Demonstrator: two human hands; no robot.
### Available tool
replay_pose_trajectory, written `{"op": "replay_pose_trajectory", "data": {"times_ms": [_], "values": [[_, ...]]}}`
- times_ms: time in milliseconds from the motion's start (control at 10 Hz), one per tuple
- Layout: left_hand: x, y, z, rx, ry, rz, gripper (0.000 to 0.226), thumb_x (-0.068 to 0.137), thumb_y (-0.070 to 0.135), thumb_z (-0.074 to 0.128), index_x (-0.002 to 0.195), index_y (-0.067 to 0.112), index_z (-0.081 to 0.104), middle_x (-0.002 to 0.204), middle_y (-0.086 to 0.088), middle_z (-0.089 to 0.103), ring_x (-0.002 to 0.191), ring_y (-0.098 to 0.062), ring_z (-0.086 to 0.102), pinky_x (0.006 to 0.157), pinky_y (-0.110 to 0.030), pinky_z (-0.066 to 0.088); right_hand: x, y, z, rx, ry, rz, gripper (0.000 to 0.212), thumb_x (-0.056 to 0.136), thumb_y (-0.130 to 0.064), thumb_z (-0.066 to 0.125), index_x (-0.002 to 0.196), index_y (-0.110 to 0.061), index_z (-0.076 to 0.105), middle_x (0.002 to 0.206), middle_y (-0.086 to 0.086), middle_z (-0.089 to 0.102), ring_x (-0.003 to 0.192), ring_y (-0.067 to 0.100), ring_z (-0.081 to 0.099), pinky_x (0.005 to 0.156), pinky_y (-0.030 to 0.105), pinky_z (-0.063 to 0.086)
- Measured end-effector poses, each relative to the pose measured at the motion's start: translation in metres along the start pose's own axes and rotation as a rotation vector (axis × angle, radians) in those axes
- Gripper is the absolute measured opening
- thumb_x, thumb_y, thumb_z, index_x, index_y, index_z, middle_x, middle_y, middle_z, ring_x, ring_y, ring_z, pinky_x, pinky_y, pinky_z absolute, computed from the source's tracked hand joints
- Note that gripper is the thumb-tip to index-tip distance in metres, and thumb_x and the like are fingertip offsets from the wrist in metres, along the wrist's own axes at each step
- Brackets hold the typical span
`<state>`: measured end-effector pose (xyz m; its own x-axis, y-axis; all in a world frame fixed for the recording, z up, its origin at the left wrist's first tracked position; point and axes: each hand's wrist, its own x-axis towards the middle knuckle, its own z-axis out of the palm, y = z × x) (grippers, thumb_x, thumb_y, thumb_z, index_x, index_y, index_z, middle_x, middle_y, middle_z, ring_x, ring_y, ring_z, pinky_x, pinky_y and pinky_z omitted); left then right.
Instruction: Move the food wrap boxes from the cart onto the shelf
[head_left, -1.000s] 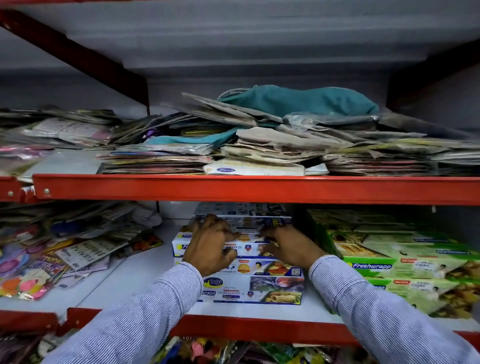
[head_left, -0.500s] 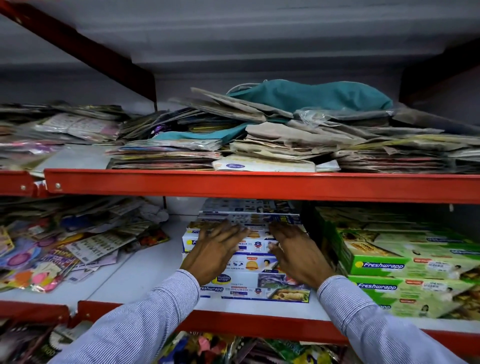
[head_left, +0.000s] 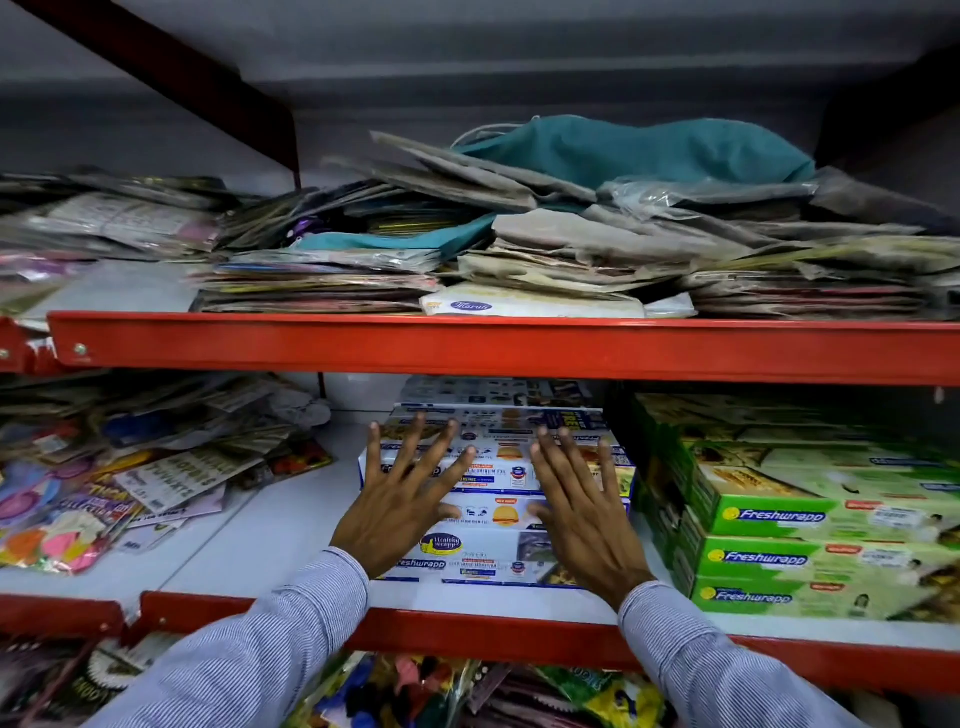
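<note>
left of the left hand (head_left: 400, 506), loose colourful packets (head_left: 104, 483) lie heaped on the white shelf (head_left: 270, 525). the left hand is flat, fingers spread wide, gripping nothing, in front of the stack of blue-and-white food wrap boxes (head_left: 498, 480) that sits mid-shelf between and behind both hands. the right hand (head_left: 584, 512) is likewise splayed against the stack's right side, empty. just right of it stand green freshwrapp boxes (head_left: 810, 519), stacked three high. above both hands, flat paper packets (head_left: 545, 244) crowd the upper shelf.
</note>
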<state>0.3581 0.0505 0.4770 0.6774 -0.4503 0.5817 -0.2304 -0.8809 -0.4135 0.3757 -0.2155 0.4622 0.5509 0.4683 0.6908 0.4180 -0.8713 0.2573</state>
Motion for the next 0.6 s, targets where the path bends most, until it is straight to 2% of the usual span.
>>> {"op": "replay_pose_trajectory", "data": {"times_ms": [100,200,300,400,500,600], "values": [[-0.008,0.007,0.007,0.011,0.077,-0.042,0.07,0.097,0.054,0.036,0.155,0.018,0.021,0.164,-0.012,0.011,0.151,-0.041,0.007,0.11,-0.079,0.008,-0.006,-0.006,0.012,-0.036,0.083,0.014,0.072,0.1,-0.045,0.038,0.157,-0.013,0.007,0.166,0.005,0.009,0.154,0.024,0.008,0.122,0.058,0.005],[-0.015,0.009,0.019,0.015,0.12,-0.065,0.074,0.097,0.054,0.033,0.156,0.015,0.012,0.165,-0.013,0.004,0.151,-0.039,-0.001,0.112,-0.075,-0.001,-0.009,-0.007,0.026,-0.06,0.104,-0.002,0.069,0.101,-0.045,0.03,0.157,-0.014,0.004,0.167,0.001,-0.007,0.154,0.021,-0.003,0.123,0.055,-0.003],[-0.014,0.007,0.029,0.024,0.139,-0.073,0.075,0.098,0.054,0.03,0.156,0.015,0.004,0.165,-0.013,-0.006,0.151,-0.04,-0.003,0.113,-0.074,-0.006,-0.006,-0.005,0.033,-0.075,0.098,0.003,0.066,0.102,-0.047,0.022,0.157,-0.015,0.003,0.166,0.0,-0.012,0.154,0.019,-0.007,0.123,0.054,-0.003],[-0.014,0.011,0.029,0.029,0.128,-0.079,0.075,0.098,0.053,0.029,0.156,0.014,0.001,0.165,-0.013,-0.012,0.151,-0.04,-0.006,0.112,-0.075,-0.003,-0.006,-0.006,0.031,-0.089,0.081,-0.001,0.066,0.102,-0.047,0.023,0.157,-0.015,0.006,0.167,0.0,-0.011,0.154,0.02,-0.005,0.123,0.054,-0.004],[-0.017,0.012,0.026,0.018,0.101,-0.094,0.073,0.099,0.052,0.028,0.157,0.014,0.003,0.165,-0.013,-0.009,0.151,-0.039,-0.006,0.111,-0.077,0.004,-0.008,-0.009,0.028,-0.056,0.086,0.018,0.068,0.1,-0.045,0.034,0.157,-0.013,0.013,0.167,0.0,-0.011,0.154,0.022,0.001,0.123,0.056,0.0],[-0.018,0.021,0.002,-0.019,0.112,-0.142,0.07,0.1,0.052,0.029,0.155,0.011,0.016,0.165,-0.015,-0.002,0.152,-0.037,-0.003,0.112,-0.076,0.004,-0.005,-0.021,0.004,0.015,0.154,0.081,0.077,0.097,-0.045,0.045,0.157,-0.012,0.007,0.167,0.004,-0.008,0.155,0.023,0.0,0.123,0.058,0.002]]}}
